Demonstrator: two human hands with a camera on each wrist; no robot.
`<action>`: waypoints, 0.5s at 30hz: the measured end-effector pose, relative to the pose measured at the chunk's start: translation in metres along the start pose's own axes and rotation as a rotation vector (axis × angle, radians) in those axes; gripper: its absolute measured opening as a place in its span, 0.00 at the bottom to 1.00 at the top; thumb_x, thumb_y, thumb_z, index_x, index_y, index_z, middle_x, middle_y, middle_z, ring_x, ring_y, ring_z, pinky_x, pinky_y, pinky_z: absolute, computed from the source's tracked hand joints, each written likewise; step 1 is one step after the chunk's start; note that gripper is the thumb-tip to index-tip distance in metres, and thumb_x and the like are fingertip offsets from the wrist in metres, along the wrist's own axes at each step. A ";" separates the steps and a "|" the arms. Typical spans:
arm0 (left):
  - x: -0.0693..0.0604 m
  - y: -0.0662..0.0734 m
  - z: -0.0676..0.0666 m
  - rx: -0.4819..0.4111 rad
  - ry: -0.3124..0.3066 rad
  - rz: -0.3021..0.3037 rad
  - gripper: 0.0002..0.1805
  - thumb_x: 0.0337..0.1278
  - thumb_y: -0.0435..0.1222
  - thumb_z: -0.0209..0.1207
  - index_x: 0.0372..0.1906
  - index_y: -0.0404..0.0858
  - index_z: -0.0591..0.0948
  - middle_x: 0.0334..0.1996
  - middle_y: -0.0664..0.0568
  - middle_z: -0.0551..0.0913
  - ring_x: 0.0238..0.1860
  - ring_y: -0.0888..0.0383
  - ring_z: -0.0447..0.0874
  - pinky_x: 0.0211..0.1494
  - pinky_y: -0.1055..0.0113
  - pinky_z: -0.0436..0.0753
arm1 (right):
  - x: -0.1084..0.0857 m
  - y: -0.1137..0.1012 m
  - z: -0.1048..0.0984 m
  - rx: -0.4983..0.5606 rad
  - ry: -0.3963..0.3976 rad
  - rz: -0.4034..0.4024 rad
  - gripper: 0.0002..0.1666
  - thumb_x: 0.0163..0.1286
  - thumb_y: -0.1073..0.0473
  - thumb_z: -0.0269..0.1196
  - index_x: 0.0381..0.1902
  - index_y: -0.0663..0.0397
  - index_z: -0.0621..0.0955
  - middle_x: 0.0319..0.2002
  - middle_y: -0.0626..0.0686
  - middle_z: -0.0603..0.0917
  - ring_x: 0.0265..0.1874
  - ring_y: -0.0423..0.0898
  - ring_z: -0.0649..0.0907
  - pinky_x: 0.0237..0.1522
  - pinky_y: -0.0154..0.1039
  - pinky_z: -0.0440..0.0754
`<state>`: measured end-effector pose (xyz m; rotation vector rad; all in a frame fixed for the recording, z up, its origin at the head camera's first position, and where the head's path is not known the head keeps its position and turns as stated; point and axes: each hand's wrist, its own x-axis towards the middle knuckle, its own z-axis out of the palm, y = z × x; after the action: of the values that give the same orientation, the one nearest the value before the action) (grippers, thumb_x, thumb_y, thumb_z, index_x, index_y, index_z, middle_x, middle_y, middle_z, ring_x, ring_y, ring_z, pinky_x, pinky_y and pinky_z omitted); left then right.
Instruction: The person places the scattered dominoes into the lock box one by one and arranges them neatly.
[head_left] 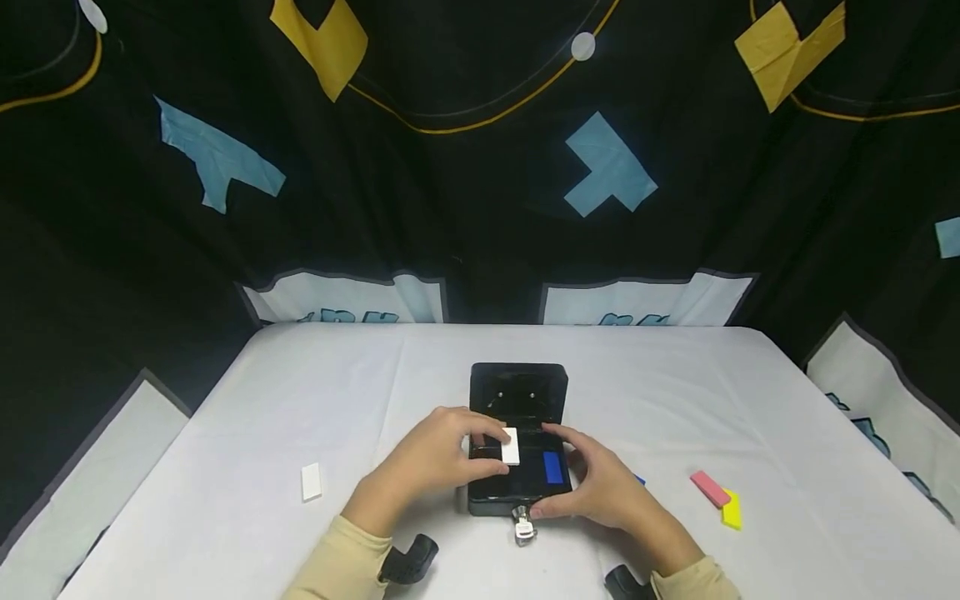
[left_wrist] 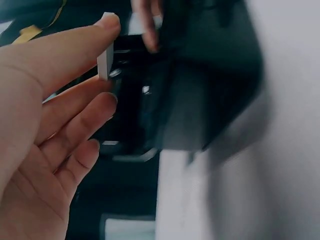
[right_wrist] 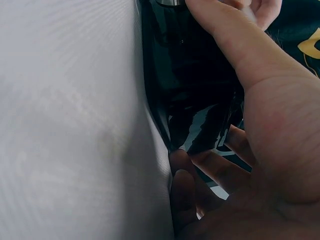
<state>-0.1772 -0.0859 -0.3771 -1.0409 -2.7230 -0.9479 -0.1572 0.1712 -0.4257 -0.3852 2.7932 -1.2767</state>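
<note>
Head view: we see a white table point(head_left: 217, 508) and, on it, a black box point(head_left: 492, 506) with its lid tipped up towards twelve o'clock. The right hand point(head_left: 603, 483) grips its three-o'clock side, thumb near the silver key point(head_left: 524, 530) at six. From eight o'clock the left hand point(head_left: 435, 450) pinches a white block point(head_left: 511, 448) over the box — thumb and fingertip spread only as far as its length. We read its long axis as twelve to six — matching the blue block point(head_left: 553, 467) inside at three o'clock. Whether the pinched block touches the box, we cannot tell.
</note>
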 end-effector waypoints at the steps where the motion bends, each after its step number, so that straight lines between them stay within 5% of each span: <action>1: 0.001 0.001 0.004 0.007 -0.004 0.009 0.15 0.51 0.43 0.75 0.45 0.46 0.89 0.47 0.59 0.87 0.38 0.62 0.81 0.42 0.65 0.81 | 0.000 0.000 0.000 -0.001 0.003 0.000 0.65 0.32 0.38 0.86 0.71 0.39 0.73 0.61 0.56 0.79 0.51 0.51 0.80 0.55 0.60 0.78; 9: 0.004 0.004 0.028 0.030 -0.023 0.031 0.14 0.54 0.42 0.73 0.45 0.44 0.89 0.50 0.56 0.87 0.52 0.59 0.84 0.59 0.60 0.80 | -0.001 0.000 0.000 0.012 -0.016 -0.010 0.65 0.33 0.38 0.86 0.71 0.42 0.72 0.60 0.54 0.79 0.50 0.49 0.80 0.54 0.57 0.78; 15: 0.013 0.009 0.042 0.015 -0.042 -0.015 0.14 0.52 0.40 0.74 0.45 0.43 0.89 0.46 0.56 0.88 0.40 0.67 0.85 0.47 0.67 0.84 | 0.000 -0.001 -0.003 -0.003 -0.008 -0.027 0.63 0.34 0.39 0.86 0.71 0.41 0.73 0.60 0.53 0.79 0.50 0.49 0.79 0.54 0.58 0.78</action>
<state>-0.1753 -0.0493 -0.4026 -1.0519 -2.7708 -0.9162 -0.1569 0.1724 -0.4229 -0.4281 2.7930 -1.2740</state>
